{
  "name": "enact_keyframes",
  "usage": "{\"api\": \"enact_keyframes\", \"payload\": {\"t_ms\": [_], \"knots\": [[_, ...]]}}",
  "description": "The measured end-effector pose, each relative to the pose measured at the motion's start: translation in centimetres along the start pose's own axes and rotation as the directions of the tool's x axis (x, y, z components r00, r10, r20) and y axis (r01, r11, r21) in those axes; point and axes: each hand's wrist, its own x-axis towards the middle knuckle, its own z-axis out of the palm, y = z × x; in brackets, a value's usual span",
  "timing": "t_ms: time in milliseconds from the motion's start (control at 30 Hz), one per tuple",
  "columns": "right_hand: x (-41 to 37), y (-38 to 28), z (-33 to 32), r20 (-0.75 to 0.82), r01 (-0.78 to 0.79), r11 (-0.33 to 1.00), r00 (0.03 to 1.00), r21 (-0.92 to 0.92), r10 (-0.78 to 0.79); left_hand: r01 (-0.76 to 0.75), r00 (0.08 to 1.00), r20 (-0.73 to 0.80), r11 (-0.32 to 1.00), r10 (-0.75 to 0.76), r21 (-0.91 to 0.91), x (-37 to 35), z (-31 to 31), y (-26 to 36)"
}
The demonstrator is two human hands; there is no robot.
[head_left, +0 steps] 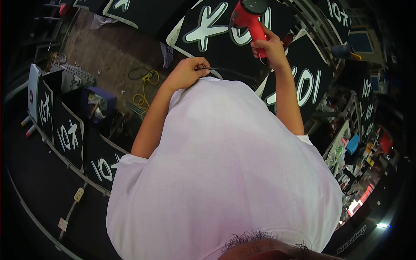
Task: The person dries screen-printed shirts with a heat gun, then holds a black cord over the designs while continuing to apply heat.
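Observation:
My right hand (272, 47) is closed round the handle of a red hair dryer (255, 32), whose round black end points up at the top of the view. Between the fingers of my left hand (188, 71) runs a black cable (225, 69), which stretches right toward the dryer side. Below both hands lies a black panel (216, 50) with large white lettering; the dryer covers part of it. A second lettered black panel (305, 73) lies under my right forearm.
More lettered black panels (67, 141) line the left side. A purple bin (104, 97) holding scraps and a yellow cord (141, 99) are on the floor at left. Metal framing (310, 19) runs along the right, with cluttered shelves (359, 160) beyond.

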Motion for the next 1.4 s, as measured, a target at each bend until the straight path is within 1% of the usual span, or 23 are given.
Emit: {"api": "enact_keyframes", "payload": {"t_ms": [33, 100, 167, 233, 300, 333, 367, 433, 567, 633, 667, 733, 833, 867, 900, 967, 1000, 1033, 1100, 1133, 1267, 1333, 1400], "knots": [[0.1, -0.1, -0.1, -0.001, 0.002, 1.000, 1.000, 0.000, -0.002, 0.002, 1.000, 0.004, 1.000, -0.002, 0.004, 0.1, 0.0, 0.0], [0.5, -0.3, -0.2, 0.016, -0.042, 0.993, 0.999, 0.106, 0.040, 0.005, 1.000, 0.003, 1.000, -0.005, -0.001, 0.4, -0.2, 0.2], [0.7, -0.4, -0.1, 0.039, -0.061, 0.993, 0.998, 0.096, 0.057, 0.010, 1.000, 0.001, 1.000, -0.010, -0.006, 0.5, -0.2, 0.4], [0.9, -0.6, 0.5, 0.057, -0.080, 0.993, 0.996, 0.086, 0.075, 0.053, 0.998, 0.018, 0.998, -0.053, -0.021, 0.6, -0.2, 0.9], [1.3, -0.5, 1.7, 0.117, -0.030, 0.997, 0.993, 0.065, 0.023, 0.051, 0.999, 0.012, 0.999, -0.051, -0.016, 0.9, -0.2, 1.0], [1.4, -0.8, 1.7, 0.157, -0.077, 0.991, 0.986, 0.110, 0.059, 0.050, 0.999, 0.007, 0.999, -0.050, -0.015, 1.0, -0.3, 0.9], [1.4, -1.0, 1.9, 0.156, -0.075, 0.991, 0.986, 0.114, 0.057, 0.050, 0.999, 0.008, 0.999, -0.050, -0.011, 1.1, -0.3, 0.7], [1.3, -1.2, 2.6, 0.231, -0.078, 0.995, 0.971, 0.064, 0.061, 0.040, 0.999, 0.027, 0.998, -0.039, -0.040, 1.3, -0.4, 0.5], [1.7, -1.3, 3.1, 0.233, -0.051, 0.997, 0.972, 0.052, 0.037, 0.055, 0.998, 0.011, 0.997, -0.055, -0.055, 1.4, -0.4, 0.2], [2.0, -1.6, 2.8, 0.263, -0.113, 0.988, 0.961, 0.107, 0.082, 0.051, 0.999, 0.018, 0.997, -0.050, -0.062, 1.5, -0.5, 0.1], [2.1, -1.5, 2.9, 0.263, -0.112, 0.988, 0.962, 0.107, 0.080, 0.050, 0.999, 0.018, 0.997, -0.049, -0.061, 1.5, -0.5, 0.1], [2.5, -1.2, 3.0, 0.203, 0.010, 0.998, 0.979, -0.066, 0.004, 0.057, 0.998, 0.028, 0.997, -0.056, -0.052, 1.5, -0.6, 0.2], [3.4, -2.3, 1.7, 0.189, -0.008, 1.000, 0.982, -0.028, 0.013, 0.014, 0.999, 0.038, 0.997, -0.011, -0.078, 1.5, -0.6, 0.4], [3.7, -2.2, 1.4, 0.138, 0.004, 0.999, 0.990, -0.038, 0.001, 0.013, 0.999, 0.038, 0.997, -0.010, -0.077, 1.4, -0.7, 0.5], [4.0, -2.3, 1.2, 0.136, 0.006, 0.999, 0.991, -0.038, 0.000, 0.040, 0.999, 0.028, 0.997, -0.038, -0.060, 1.3, -0.6, 0.8], [4.3, -2.7, 0.9, 0.112, 0.083, 0.989, 0.991, -0.123, -0.069, 0.061, 0.998, 0.022, 0.997, -0.060, -0.041, 1.5, -0.6, 1.1], [4.9, -2.9, 0.4, 0.139, 0.070, 0.994, 0.988, -0.078, -0.059, 0.065, 0.998, 0.025, 0.996, -0.063, -0.061, 1.5, -0.5, 1.0], [5.4, -2.9, 0.1, 0.137, 0.070, 0.995, 0.989, -0.078, -0.059, 0.071, 0.997, 0.028, 0.994, -0.068, -0.081, 1.5, -0.5, 0.8], [6.0, -2.9, -0.2, 0.117, 0.030, 0.997, 0.992, 0.066, -0.038, 0.057, 0.998, 0.033, 0.995, -0.054, -0.082, 1.6, -0.5, 0.5], [6.1, -2.8, 0.1, 0.099, 0.066, 0.998, 0.993, 0.016, -0.067, 0.042, 0.999, 0.034, 0.996, -0.039, -0.085, 1.7, -0.5, 0.4], [7.2, -2.3, -0.5, 0.079, 0.111, 0.994, 0.991, -0.019, -0.109, 0.055, 0.998, 0.009, 0.997, -0.054, -0.053, 1.3, -0.7, 0.9], [7.8, -2.9, -0.9, 0.141, 0.036, 0.990, 0.989, 0.134, -0.055, 0.073, 0.997, 0.008, 0.995, -0.072, -0.068, 1.1, -0.8, 1.0], [8.0, -2.9, -0.6, 0.113, 0.039, 0.993, 0.992, 0.110, -0.051, 0.072, 0.997, 0.019, 0.995, -0.070, -0.066, 1.1, -0.7, 1.1]]}}
